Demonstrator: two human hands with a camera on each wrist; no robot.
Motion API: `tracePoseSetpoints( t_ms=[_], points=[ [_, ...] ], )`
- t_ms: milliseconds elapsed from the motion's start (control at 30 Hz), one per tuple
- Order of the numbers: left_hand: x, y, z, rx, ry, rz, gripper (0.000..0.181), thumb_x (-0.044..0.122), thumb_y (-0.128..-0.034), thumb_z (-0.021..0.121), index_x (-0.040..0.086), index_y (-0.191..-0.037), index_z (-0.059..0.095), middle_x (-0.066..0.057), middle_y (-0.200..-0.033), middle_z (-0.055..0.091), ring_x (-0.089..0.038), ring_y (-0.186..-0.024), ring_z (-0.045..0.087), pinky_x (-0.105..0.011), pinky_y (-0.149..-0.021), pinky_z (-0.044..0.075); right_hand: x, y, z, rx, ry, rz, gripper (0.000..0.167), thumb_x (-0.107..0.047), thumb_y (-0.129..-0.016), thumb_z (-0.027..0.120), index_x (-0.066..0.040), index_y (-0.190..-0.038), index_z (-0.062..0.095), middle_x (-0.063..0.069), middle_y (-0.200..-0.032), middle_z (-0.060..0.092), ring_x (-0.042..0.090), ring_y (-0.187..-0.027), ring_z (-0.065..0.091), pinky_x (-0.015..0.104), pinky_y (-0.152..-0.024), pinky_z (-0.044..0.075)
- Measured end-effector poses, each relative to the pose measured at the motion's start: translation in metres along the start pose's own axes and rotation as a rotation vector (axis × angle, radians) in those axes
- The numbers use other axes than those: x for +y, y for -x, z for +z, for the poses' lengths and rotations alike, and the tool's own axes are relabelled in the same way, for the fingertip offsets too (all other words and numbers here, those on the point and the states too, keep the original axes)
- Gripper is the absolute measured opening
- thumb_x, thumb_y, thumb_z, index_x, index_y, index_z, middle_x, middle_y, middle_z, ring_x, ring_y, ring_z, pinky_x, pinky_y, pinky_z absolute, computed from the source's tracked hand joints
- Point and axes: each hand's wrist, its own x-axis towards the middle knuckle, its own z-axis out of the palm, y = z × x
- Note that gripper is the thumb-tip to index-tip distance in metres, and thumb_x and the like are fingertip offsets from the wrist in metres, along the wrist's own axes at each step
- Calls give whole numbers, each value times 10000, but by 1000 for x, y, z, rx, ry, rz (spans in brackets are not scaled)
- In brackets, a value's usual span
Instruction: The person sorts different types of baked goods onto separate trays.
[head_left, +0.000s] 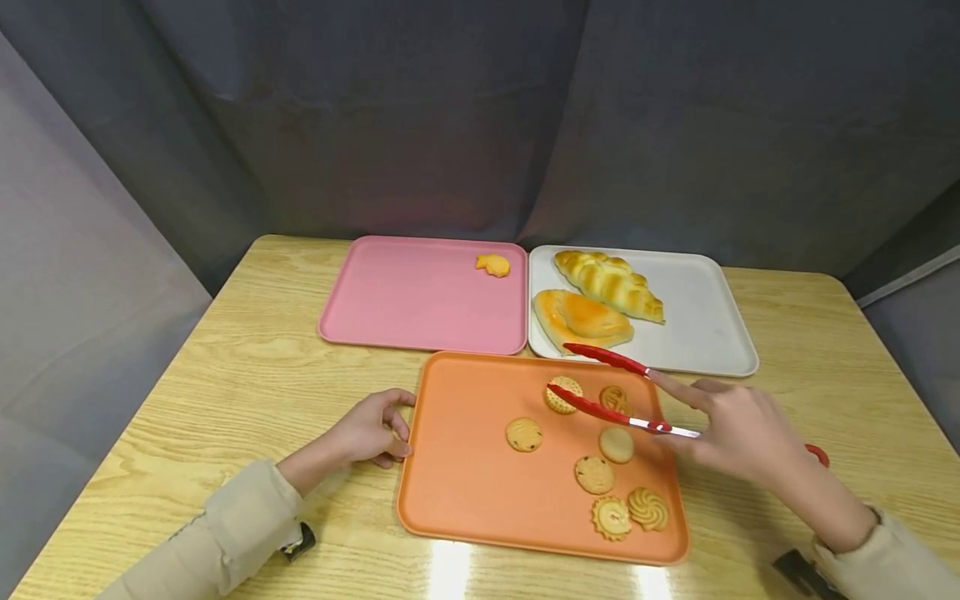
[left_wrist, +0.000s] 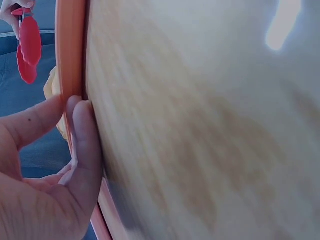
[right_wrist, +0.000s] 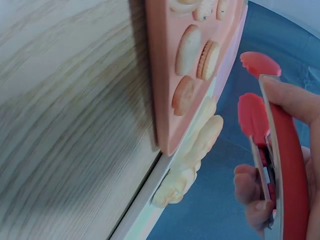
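My left hand (head_left: 373, 429) grips the left rim of an orange tray (head_left: 465, 492), fingers bent at its edge. In my right hand (head_left: 742, 429) are red-tipped metal tongs (head_left: 611, 358), their arms spread apart with nothing between the tips. The tongs hover over the tray's upper right, one tip overlapping a round dotted cracker (head_left: 562, 395) in the head view. From the right wrist view, the tongs (right_wrist: 292, 175) stand clear above the cookies. Several cookies lie on the orange tray, among them a chocolate-chip cookie (head_left: 523, 434), a swirl cookie (head_left: 648, 509) and a plain round biscuit (head_left: 617, 444).
Behind the orange tray, a pink tray (head_left: 420, 300) carries a fish-shaped cracker (head_left: 493, 265). Beside it, a white tray (head_left: 697, 317) holds a braided bread (head_left: 611, 283) and a folded bun (head_left: 581, 318). Dark curtains (head_left: 420, 117) hang behind the wooden table (head_left: 247, 358).
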Motion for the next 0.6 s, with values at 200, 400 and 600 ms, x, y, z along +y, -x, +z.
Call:
tracePoseSetpoints(
  t_ms=[200, 400, 600],
  points=[
    [0, 1, -1, -5, 0, 6, 612, -115, -727, 652, -31, -1278, 398, -104, -771, 519, -170, -567, 565, -314, -451, 479, 2, 4, -1, -53, 21, -29, 668, -450, -534, 821, -172, -1122, 672, -114, -555, 364, 36, -436, 222, 210, -414, 214],
    [-1, 0, 0, -13, -1, 20, 623, -113, -726, 654, -39, -1283, 386, -107, -778, 518, -175, -564, 563, -320, -446, 476, 4, 7, -1, -169, 8, 32, 681, -563, -593, 758, -210, -1165, 649, -85, -607, 464, 49, -441, 286, 230, -417, 251],
    [-1, 0, 0, -20, -6, 26, 625, -110, -729, 654, -43, -1286, 378, -113, -785, 519, -178, -568, 566, -327, -450, 478, 7, 9, 2, -223, -7, 65, 729, -631, -605, 713, -207, -1193, 630, -80, -607, 457, 63, -440, 292, 235, -414, 258]
  ],
)
